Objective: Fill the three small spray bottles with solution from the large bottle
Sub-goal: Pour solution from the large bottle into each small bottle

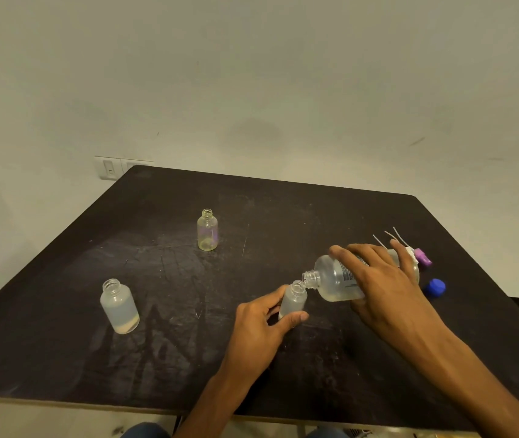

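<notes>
Lg bottle [340,279] tipped in R hand [384,279]

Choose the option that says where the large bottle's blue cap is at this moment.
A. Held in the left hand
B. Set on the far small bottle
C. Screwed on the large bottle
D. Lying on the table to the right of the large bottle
D: the blue cap lies on the table, right of the tilted, open-necked large bottle.

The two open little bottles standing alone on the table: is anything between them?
No. In the head view, only bare dark table lies between the frosted bottle and the clear bottle.
</notes>
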